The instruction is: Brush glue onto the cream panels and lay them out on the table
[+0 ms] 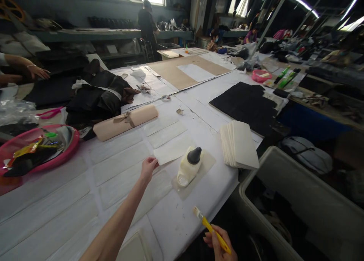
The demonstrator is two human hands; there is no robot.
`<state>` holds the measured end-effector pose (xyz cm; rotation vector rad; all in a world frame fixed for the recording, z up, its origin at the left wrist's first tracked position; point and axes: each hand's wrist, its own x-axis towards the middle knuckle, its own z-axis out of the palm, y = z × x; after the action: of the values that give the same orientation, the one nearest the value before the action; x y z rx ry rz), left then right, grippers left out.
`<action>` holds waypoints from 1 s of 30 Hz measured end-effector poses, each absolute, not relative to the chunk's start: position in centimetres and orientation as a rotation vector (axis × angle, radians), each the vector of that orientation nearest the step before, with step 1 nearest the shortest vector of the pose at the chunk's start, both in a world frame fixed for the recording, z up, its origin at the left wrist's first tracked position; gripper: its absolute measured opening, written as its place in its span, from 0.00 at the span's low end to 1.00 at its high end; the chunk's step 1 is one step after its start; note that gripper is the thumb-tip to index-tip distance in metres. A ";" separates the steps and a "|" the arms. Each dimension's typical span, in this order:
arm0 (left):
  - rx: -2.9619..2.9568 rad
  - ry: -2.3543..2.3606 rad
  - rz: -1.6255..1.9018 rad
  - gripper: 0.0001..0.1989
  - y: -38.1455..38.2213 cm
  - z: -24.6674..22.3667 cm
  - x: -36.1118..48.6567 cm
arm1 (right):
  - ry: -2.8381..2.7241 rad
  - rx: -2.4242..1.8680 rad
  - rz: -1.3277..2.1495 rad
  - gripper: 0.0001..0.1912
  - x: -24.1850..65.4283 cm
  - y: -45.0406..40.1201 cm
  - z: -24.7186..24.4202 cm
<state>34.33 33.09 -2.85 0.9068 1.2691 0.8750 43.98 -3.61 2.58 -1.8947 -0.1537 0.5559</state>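
My left hand is closed, pinching the near left corner of a pale rectangular sheet on the white-covered table. At the table's front edge my right hand grips a paintbrush by its yellow handle, the bristles pointing up and left. Between the hands lies a pale bottle with a black cone cap, on a translucent sheet. Rows of similar pale pieces lie flat to the left, looking wet or glossy in places.
A stack of cream cards sits near the table's right edge, above a grey bin. Black sheets lie behind it. At left are a pink basin, a peach roll and a black fabric bundle. Another person's hand is far left.
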 end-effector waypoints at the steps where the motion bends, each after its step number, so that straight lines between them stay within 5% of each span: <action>1: 0.909 1.296 0.878 0.11 33.3 -3.4 34.6 | -0.156 -1.900 0.562 0.29 44.1 -3.5 2.5; 15: 1.255 1.615 0.634 0.03 34.2 -6.0 35.9 | -0.283 -1.869 0.611 0.25 44.8 -2.9 2.5; 30: 1.159 1.257 0.595 0.17 25.4 1.3 25.8 | -1.336 -1.889 0.428 0.16 47.5 6.3 4.9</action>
<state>25.82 25.39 1.28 1.1588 1.2570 0.5951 47.47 6.27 4.92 -1.8892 -1.3357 0.4278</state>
